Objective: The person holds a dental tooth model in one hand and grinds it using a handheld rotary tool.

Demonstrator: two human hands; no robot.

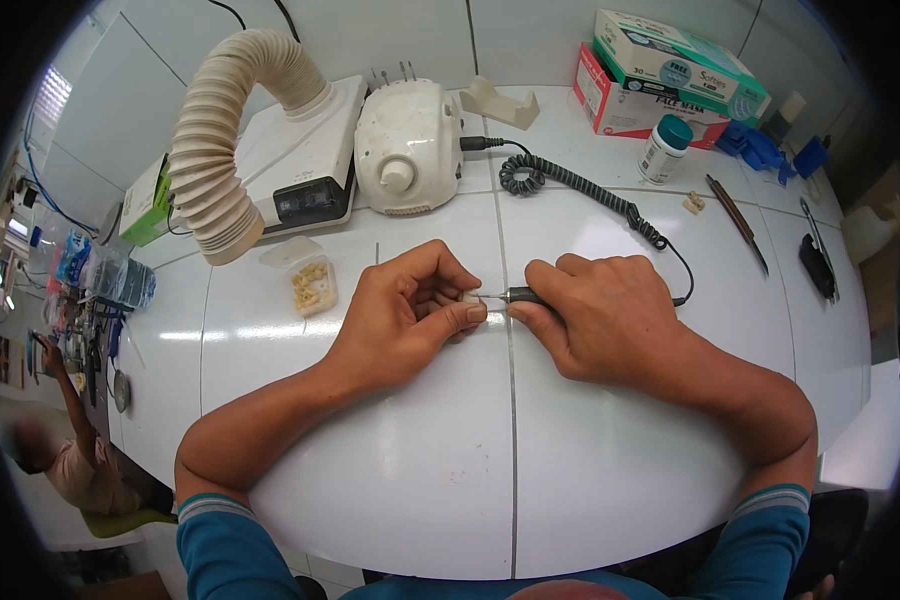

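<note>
My right hand [605,315] is wrapped round a black rotary handpiece [526,295] whose thin metal bit points left. Opposite it, my left hand [410,310] pinches a small pale piece [472,297] between thumb and fingers, right at the bit's tip; its shape is mostly hidden by the fingertips. A coiled black cord [590,190] runs from the handpiece to a white control unit [407,150] with a round knob. Left of my left hand, a small clear box [313,287] with its lid raised holds several yellowish pieces.
A ribbed hose [205,150] arches over the back left. Mask boxes [660,85], a white bottle [664,150], a brown-handled knife [737,225] and tweezers [820,250] lie toward the right. Plastic bottles [105,270] stand left. Another person [85,470] sits at far left.
</note>
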